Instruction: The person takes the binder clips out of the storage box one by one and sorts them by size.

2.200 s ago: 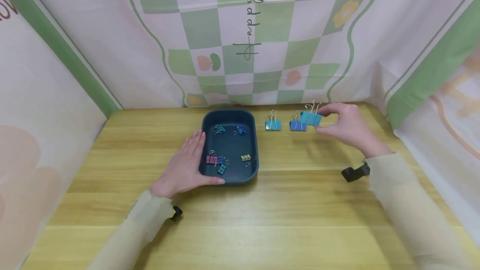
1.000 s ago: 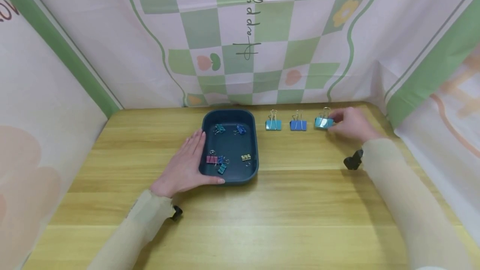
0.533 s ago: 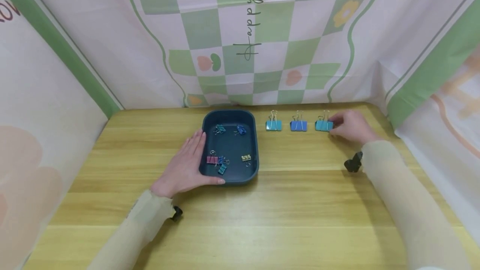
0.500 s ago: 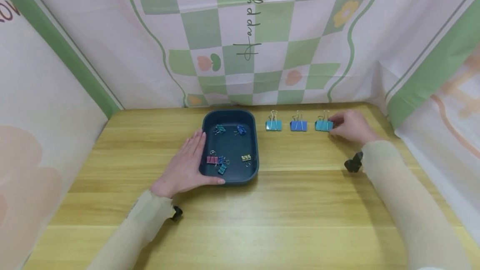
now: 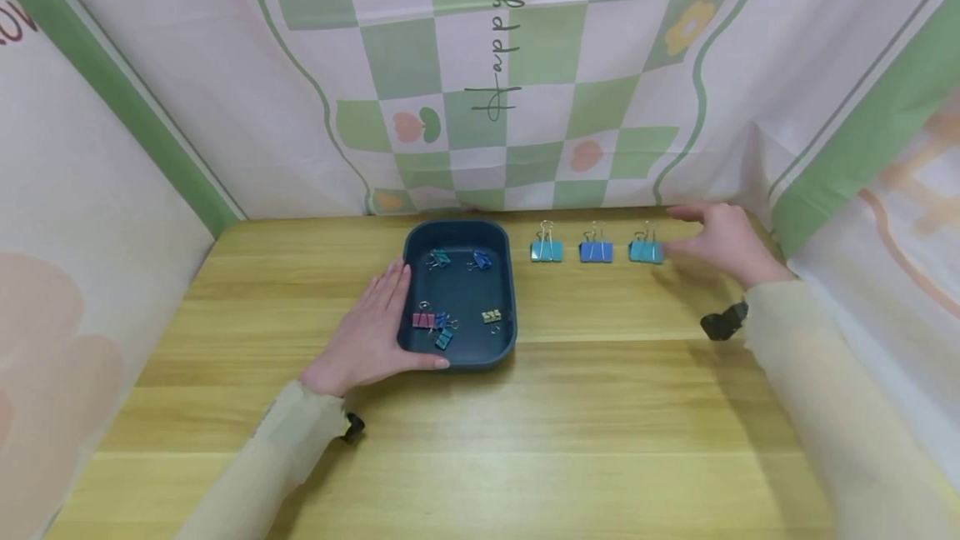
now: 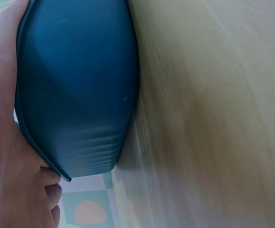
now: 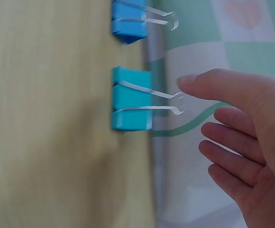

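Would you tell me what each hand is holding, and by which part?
The right hand holds nothing. The left hand rests flat against the tray's side, without gripping.

Teal binder clip [image 5: 646, 251] upright on table, wire handles raised, rightmost in row of three, untouched

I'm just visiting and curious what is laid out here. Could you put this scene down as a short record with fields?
Surface: wooden table
Container: dark blue tray holding several small binder clips
Row beside the tray: teal clip, blue clip, teal end clip, all standing on the table
Left hand: fingers flat against the tray's left wall
Right hand: fingers straight, just right of the end clip, holding nothing
Backdrop: pink and green checked cloth
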`<state>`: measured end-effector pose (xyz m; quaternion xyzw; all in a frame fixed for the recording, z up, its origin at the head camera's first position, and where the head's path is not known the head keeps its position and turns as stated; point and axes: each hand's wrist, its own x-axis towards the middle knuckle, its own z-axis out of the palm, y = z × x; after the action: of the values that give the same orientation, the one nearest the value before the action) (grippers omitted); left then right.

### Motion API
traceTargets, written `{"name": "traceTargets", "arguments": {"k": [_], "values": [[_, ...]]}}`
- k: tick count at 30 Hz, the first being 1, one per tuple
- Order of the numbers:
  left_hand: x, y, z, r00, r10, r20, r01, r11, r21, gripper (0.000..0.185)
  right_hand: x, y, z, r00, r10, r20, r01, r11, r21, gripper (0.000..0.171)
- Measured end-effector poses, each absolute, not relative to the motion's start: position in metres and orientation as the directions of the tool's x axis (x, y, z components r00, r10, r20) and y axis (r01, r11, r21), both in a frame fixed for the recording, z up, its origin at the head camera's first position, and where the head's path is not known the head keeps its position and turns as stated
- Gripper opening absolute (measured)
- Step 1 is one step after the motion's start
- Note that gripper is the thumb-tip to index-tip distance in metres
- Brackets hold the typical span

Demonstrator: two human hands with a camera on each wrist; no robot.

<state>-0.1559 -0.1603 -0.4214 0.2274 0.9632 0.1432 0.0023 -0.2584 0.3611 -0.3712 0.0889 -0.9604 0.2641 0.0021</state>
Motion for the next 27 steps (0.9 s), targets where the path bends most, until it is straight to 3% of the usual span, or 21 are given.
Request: {"name": "traceTargets", "arguments": {"k": [14, 22, 27], "values": [[-0.156, -0.161, -0.421, -0.899, 0.436, 0.051, 0.433, 0.861, 0.265, 0.145, -0.239, 0.313, -0.331, -0.963, -0.250, 0.100, -0.267, 0.834, -0.483, 0.070], [-0.157, -0.161, -0.422, -0.898, 0.436, 0.060, 0.436, 0.862, 0.260, 0.145, -0.229, 0.276, -0.324, -0.910, -0.362, 0.202, -0.415, 0.789, -0.453, 0.064], [-0.157, -0.161, -0.422, -0.901, 0.432, 0.051, 0.429, 0.865, 0.260, 0.144, -0.223, 0.254, -0.324, -0.891, -0.411, 0.193, -0.453, 0.772, -0.446, 0.063]]}}
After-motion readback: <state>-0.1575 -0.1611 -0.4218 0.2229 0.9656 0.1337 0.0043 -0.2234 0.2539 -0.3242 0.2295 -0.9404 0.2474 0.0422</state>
